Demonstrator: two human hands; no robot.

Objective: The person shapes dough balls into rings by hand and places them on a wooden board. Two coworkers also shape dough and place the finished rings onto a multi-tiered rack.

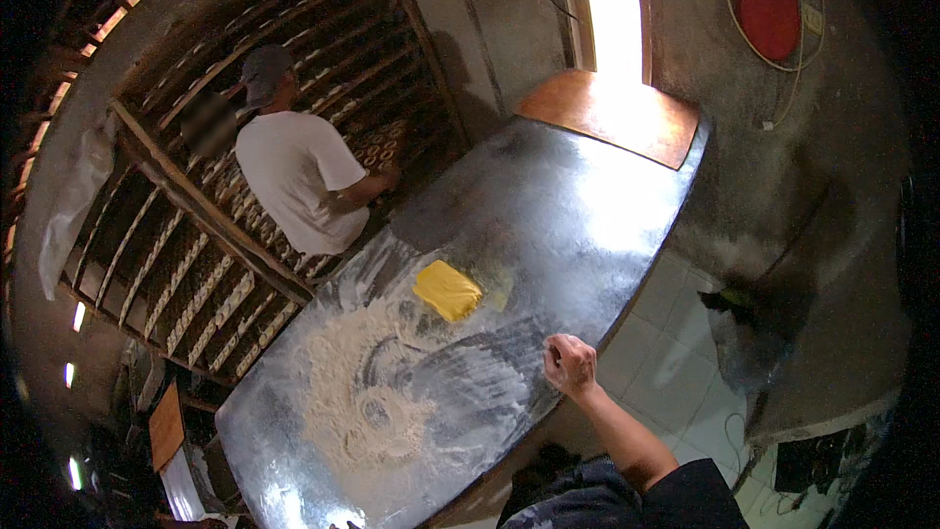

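Observation:
My right hand [570, 364] is raised over the near edge of a metal-topped table [617, 206], fingers curled and dusted with white powder; whether anything is inside them I cannot make out. Up and to its left lies a flat yellow slab [446, 289] with a smooth, soft-looking surface. Scattered white flour [357, 392] covers much of the table's left half, with smeared streaks toward the middle. My left hand is out of view.
A co-worker in a white shirt [299, 176] works across the table at wooden racks [176, 264] holding rows of pale rings. A brown board [607, 108] lies at the table's far end. Right are tiled floor [656, 362] and a dark bundle [744, 323].

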